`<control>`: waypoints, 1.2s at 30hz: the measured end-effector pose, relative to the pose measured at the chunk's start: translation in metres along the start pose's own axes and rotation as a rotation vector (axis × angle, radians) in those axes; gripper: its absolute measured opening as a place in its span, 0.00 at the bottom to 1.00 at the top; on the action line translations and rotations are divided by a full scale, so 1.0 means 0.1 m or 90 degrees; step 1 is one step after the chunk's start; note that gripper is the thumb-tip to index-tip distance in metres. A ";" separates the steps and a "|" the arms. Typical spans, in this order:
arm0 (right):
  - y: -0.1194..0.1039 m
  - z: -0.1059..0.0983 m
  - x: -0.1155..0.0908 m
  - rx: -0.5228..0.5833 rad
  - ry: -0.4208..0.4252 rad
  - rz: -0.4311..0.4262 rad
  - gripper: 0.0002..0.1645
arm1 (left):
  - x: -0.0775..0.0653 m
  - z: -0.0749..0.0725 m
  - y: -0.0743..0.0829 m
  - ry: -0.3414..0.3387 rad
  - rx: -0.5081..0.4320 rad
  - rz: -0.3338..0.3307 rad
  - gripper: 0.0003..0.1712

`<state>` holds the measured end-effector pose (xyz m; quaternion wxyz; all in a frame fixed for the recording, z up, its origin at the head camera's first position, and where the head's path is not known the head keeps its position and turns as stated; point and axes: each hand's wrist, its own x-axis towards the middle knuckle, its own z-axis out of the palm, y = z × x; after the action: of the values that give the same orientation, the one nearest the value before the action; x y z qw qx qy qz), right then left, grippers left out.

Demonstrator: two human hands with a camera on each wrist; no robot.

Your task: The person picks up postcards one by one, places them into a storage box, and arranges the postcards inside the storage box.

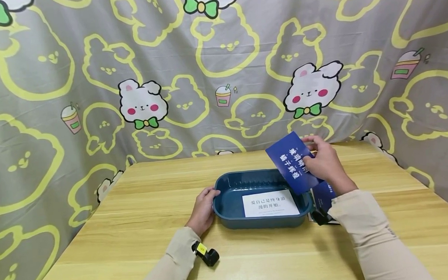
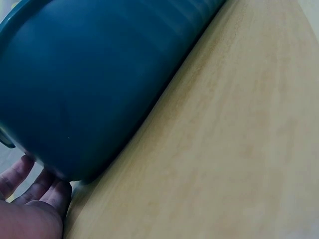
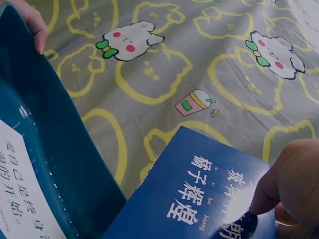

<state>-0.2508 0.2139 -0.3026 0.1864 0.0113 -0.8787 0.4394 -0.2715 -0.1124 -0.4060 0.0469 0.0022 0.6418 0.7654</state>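
My right hand (image 1: 324, 161) pinches a dark blue card (image 1: 293, 162) with white Chinese lettering, thumb on the printed face. The card is tilted above the right end of a dark teal plastic basin (image 1: 227, 222). Inside the basin lies a white card (image 1: 270, 203) with printed Chinese text. At the basin's left end, my left hand (image 1: 203, 208) grips the rim; the left wrist view shows its fingers (image 2: 59, 196) against the outer wall. Another dark blue card (image 1: 324, 196) lies on the table right of the basin, partly hidden by the basin and my right arm.
The basin stands on a light wood-grain table (image 1: 145, 208). Behind and at both sides hangs a grey curtain (image 1: 186, 112) with yellow outlines and white rabbit prints. A black camera is strapped to each wrist.
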 end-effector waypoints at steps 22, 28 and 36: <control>-0.02 0.15 -0.03 0.004 -0.077 -0.039 0.30 | 0.01 0.00 -0.02 0.007 0.002 0.003 0.23; -0.02 0.18 -0.03 -0.007 -0.104 -0.064 0.29 | 0.02 0.00 -0.01 0.005 -0.010 0.005 0.22; 0.01 0.26 -0.01 0.000 -0.125 -0.129 0.27 | 0.03 -0.01 -0.01 0.016 -0.007 -0.005 0.22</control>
<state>-0.2584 0.1944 -0.3173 0.1429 0.1429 -0.8871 0.4150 -0.2747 -0.1132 -0.4072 0.0417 -0.0103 0.6383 0.7686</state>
